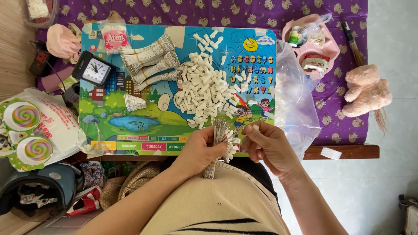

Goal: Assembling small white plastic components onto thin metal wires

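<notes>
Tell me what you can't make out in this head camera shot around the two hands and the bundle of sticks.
- Right hand: what its fingertips pinch is too small to tell.
- Stick bundle: its middle is hidden inside the left hand.
- Clear plastic bag: contents blurred by the film.
- Helmet: partly cut off by the left edge.
- Container at top left: cut off by the top edge.

Lower ends of the wire bundle (216, 143) hidden inside the left hand (200, 150), clear tub (40, 11) cut off by top edge
</notes>
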